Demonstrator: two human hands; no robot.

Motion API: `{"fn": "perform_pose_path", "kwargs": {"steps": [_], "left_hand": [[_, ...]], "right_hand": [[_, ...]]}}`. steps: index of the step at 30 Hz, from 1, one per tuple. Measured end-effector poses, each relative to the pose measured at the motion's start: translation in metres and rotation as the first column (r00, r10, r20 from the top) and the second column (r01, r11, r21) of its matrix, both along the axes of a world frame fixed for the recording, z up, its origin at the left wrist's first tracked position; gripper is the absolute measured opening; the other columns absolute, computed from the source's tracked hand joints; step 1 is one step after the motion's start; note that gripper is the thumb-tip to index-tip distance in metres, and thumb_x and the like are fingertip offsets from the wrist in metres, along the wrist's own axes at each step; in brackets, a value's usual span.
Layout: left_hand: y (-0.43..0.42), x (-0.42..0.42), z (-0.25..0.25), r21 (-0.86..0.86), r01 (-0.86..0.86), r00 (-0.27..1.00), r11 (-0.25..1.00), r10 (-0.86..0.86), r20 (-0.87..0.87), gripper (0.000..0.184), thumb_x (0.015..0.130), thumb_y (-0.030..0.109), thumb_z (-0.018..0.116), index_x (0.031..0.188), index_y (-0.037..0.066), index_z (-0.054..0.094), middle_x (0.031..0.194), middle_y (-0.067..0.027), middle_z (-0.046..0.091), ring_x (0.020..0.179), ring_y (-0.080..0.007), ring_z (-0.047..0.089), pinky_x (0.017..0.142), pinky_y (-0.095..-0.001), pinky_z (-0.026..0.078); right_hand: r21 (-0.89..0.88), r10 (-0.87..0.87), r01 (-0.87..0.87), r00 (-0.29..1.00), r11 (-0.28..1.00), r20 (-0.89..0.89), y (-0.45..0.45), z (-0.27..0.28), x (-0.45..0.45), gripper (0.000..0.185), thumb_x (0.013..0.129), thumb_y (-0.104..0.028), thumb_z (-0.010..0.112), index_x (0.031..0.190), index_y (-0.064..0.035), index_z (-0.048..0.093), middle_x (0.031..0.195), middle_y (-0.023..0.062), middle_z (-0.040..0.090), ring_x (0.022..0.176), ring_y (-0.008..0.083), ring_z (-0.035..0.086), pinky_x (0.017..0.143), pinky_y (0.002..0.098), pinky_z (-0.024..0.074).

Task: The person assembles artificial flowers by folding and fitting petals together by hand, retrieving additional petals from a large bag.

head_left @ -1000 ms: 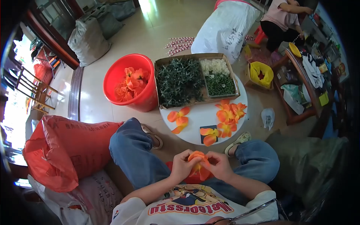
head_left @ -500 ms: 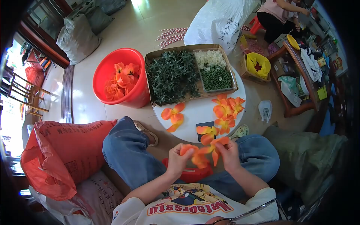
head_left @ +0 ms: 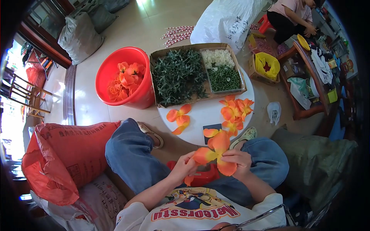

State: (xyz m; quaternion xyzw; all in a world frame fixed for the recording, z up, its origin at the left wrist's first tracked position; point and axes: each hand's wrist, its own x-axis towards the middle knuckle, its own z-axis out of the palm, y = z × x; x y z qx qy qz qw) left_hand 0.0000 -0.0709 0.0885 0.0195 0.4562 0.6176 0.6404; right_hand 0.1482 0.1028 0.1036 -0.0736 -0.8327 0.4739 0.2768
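Above my lap, my right hand pinches an orange-and-yellow fabric petal piece with its lobes spread. My left hand is closed on orange petals, one of which reaches towards the piece in the other hand. A further petal tip hangs below the left fingers. Exactly where the two pieces meet is hard to make out. Just beyond my hands, a dark square pad lies on the round white table, partly covered by an orange petal. More petal pieces lie at the right, and others at the left.
A cardboard box on the table holds green foliage and a clear tray of white and green bits. Left of it stands a red bucket with orange flowers. Sacks flank my legs. A person sits at far right.
The petal piece in my right hand has turned and spread, its lobes now standing upright. My left hand has shifted slightly down. The far person's hands have come together lower.
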Motion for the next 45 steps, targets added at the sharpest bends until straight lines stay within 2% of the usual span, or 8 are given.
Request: {"fn": "perform_pose_path", "kwargs": {"steps": [6, 10, 14, 18, 24, 27, 30, 45], "left_hand": [[0.002, 0.002, -0.008, -0.026, 0.031, 0.998, 0.999, -0.032, -0.063, 0.027, 0.090, 0.021, 0.064, 0.111, 0.005, 0.061, 0.064, 0.0063, 0.049, 0.049, -0.0016, 0.034, 0.046, -0.0198, 0.030], [0.009, 0.005, -0.005, -0.039, 0.011, 0.991, 0.999, -0.016, -0.136, 0.021, 0.089, 0.017, 0.066, 0.105, 0.003, 0.065, 0.072, 0.0051, 0.056, 0.056, -0.0011, 0.045, 0.049, -0.0201, 0.037], [0.018, 0.021, -0.010, 0.082, 0.017, 0.926, 0.997, 0.015, -0.376, 0.020, 0.090, 0.014, 0.064, 0.106, 0.001, 0.064, 0.075, 0.0054, 0.059, 0.057, -0.0005, 0.047, 0.049, -0.0212, 0.040], [0.023, 0.012, 0.008, 0.011, 0.246, 0.877, 0.969, -0.218, -0.428, 0.026, 0.091, 0.014, 0.064, 0.112, -0.001, 0.062, 0.085, 0.0030, 0.063, 0.072, -0.0029, 0.048, 0.067, -0.0213, 0.044], [0.029, 0.001, 0.008, 0.073, 0.437, 0.758, 0.897, -0.323, -0.567, 0.021, 0.090, 0.015, 0.064, 0.105, 0.001, 0.062, 0.071, -0.0058, 0.059, 0.064, -0.0078, 0.044, 0.061, -0.0260, 0.042], [0.029, -0.003, -0.001, 0.197, 0.484, 0.724, 0.853, -0.264, -0.638, 0.021, 0.090, 0.016, 0.064, 0.102, 0.000, 0.061, 0.069, -0.0082, 0.057, 0.061, -0.0094, 0.044, 0.060, -0.0267, 0.042], [0.032, -0.009, 0.007, 0.278, 0.501, 0.732, 0.819, -0.230, -0.641, 0.021, 0.089, 0.015, 0.065, 0.103, 0.000, 0.060, 0.069, -0.0094, 0.056, 0.062, -0.0080, 0.044, 0.059, -0.0268, 0.041], [0.023, -0.030, 0.017, 0.220, 0.499, 0.837, 0.838, -0.400, -0.374, 0.023, 0.093, 0.015, 0.062, 0.111, 0.001, 0.062, 0.083, 0.0044, 0.060, 0.068, 0.0013, 0.045, 0.060, -0.0161, 0.040]], "right_hand": [[0.042, 0.076, -0.075, 0.997, 0.996, -0.017, 0.001, -0.007, 0.001, 0.027, 0.067, 0.000, 0.075, 0.094, -0.0032, 0.069, 0.092, 0.0142, 0.067, 0.080, 0.0265, 0.066, 0.068, 0.0299, 0.0535], [-0.277, 0.087, -0.067, 0.994, 0.958, 0.061, 0.001, -0.008, 0.008, 0.028, 0.069, -0.006, 0.076, 0.094, 0.0002, 0.068, 0.099, 0.0152, 0.065, 0.092, 0.0264, 0.064, 0.078, 0.0310, 0.0508], [-0.834, 0.145, -0.126, 0.988, 0.537, -0.055, 0.009, -0.050, 0.035, 0.042, 0.073, -0.009, 0.073, 0.112, 0.0006, 0.060, 0.113, 0.0155, 0.060, 0.105, 0.0237, 0.059, 0.090, 0.0315, 0.0457], [-0.968, 0.049, 0.073, 0.995, 0.240, 0.087, 0.007, -0.049, 0.033, 0.075, 0.075, -0.012, 0.074, 0.139, -0.0048, 0.035, 0.125, 0.0153, 0.053, 0.108, 0.0225, 0.056, 0.094, 0.0332, 0.0438], [-0.859, 0.060, 0.030, 0.996, 0.511, 0.071, 0.020, -0.022, 0.012, 0.087, 0.068, -0.015, 0.082, 0.140, -0.0080, 0.034, 0.132, 0.0127, 0.048, 0.116, 0.0224, 0.051, 0.098, 0.0347, 0.0421], [-0.203, 0.212, -0.153, 0.926, 0.967, 0.313, 0.042, 0.009, 0.008, 0.073, 0.064, -0.014, 0.084, 0.129, -0.0061, 0.050, 0.130, 0.0119, 0.051, 0.118, 0.0254, 0.049, 0.100, 0.0376, 0.0395], [-0.186, 0.427, -0.386, 0.846, 0.904, 0.319, 0.045, 0.013, -0.001, 0.058, 0.063, -0.015, 0.085, 0.115, -0.0053, 0.061, 0.128, 0.0109, 0.053, 0.119, 0.0274, 0.047, 0.101, 0.0404, 0.0370], [-0.544, 0.615, -0.396, 0.727, 0.740, 0.307, 0.036, -0.001, -0.021, 0.038, 0.073, -0.007, 0.075, 0.108, -0.0048, 0.061, 0.111, 0.0057, 0.060, 0.106, 0.0189, 0.052, 0.094, 0.0314, 0.0389]]}}
